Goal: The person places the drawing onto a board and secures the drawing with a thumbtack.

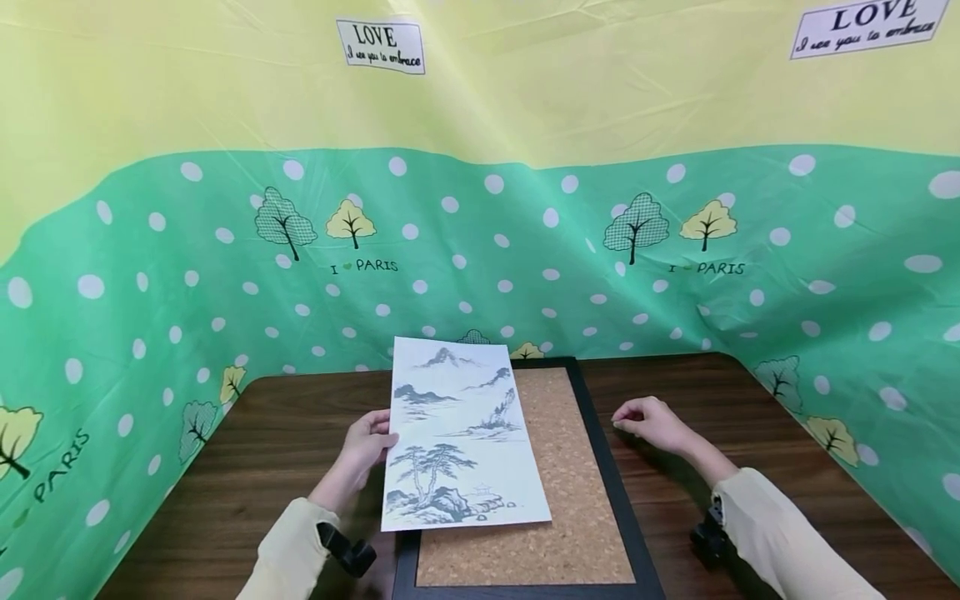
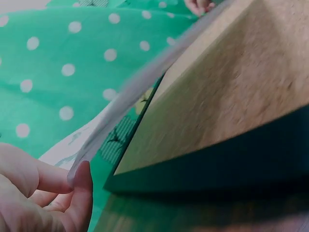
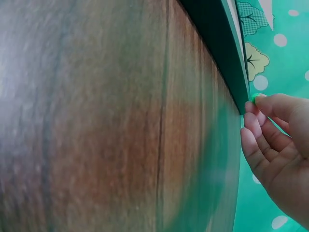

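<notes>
A white sheet of paper [image 1: 457, 433] printed with a grey ink landscape of mountains and pines is held at its left edge by my left hand [image 1: 365, 446]. Thumb and fingers pinch that edge in the left wrist view, where the paper [image 2: 108, 113] stands tilted above a cork board [image 2: 227, 87]. In the head view the sheet overlaps the left part of the black-framed cork board [image 1: 570, 467]. My right hand [image 1: 656, 423] is just right of the frame, pinching a small green object [image 3: 255, 98] between thumb and forefinger; mostly covered by the fingertips, its kind cannot be made out.
The board lies on a dark wooden table [image 1: 300, 475]. Behind and at both sides hangs a green and yellow cloth [image 1: 487, 225] with white dots and printed trees. Each wrist wears a small black camera, such as the left one [image 1: 348, 550].
</notes>
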Demonstrator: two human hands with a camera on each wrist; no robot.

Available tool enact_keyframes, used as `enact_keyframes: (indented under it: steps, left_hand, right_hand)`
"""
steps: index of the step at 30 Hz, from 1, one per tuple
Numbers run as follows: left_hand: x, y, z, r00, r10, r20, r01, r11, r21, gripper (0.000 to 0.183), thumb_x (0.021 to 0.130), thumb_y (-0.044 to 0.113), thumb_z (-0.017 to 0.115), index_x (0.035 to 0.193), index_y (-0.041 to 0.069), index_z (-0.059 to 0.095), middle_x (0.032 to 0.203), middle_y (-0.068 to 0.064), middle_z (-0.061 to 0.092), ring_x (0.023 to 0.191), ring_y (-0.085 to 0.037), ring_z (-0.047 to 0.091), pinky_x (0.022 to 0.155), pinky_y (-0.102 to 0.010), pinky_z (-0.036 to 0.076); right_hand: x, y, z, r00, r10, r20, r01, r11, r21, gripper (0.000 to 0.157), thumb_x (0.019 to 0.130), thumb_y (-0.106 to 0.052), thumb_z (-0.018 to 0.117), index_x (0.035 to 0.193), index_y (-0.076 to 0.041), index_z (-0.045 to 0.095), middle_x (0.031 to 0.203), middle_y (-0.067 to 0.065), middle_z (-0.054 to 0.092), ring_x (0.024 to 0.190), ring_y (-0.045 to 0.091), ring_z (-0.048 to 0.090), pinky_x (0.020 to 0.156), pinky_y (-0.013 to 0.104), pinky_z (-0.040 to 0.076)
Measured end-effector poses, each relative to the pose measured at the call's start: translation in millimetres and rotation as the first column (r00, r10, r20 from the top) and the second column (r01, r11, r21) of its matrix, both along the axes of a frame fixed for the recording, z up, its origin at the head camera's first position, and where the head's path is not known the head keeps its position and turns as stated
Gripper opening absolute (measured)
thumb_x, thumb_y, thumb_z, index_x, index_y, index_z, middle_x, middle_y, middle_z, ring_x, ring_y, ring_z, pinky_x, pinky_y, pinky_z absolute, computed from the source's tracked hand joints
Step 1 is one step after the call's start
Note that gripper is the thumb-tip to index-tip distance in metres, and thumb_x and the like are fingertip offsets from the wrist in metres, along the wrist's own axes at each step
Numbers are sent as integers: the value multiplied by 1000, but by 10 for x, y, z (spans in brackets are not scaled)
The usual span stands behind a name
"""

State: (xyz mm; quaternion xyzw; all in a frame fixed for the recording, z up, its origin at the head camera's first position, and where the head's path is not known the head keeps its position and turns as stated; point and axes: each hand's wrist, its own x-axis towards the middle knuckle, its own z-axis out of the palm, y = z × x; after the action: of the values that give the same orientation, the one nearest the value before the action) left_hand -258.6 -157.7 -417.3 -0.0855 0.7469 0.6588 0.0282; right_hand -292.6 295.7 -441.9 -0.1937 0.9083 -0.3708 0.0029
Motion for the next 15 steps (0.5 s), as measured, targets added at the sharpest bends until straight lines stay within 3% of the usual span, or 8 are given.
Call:
enact_keyframes:
  steps: [8,15]
  left_hand:
    - [60,234,-58,999,-30,-28,31,999,25,39,82,-12,51,120,-8,48,97,-16,56,72,-14,55,60,-27,49]
    - [84,375,-119,998,-52,-42,52,999,-7,40,82,-11,52,121,-6,48,98,-16,57,72,-14,55,60,-27,48]
  right_hand:
    - [-8,-48,-10,1000,7,-10,-7,1000,-10,11,85,-4,59,90,3,66,82,12,64,66,13,53,56,25,47]
    - [-23,-46,-31,1000,1,-3,-1,1000,-5,10,85,-4,59,90,3,66,83,11,64,67,14,53,56,25,47]
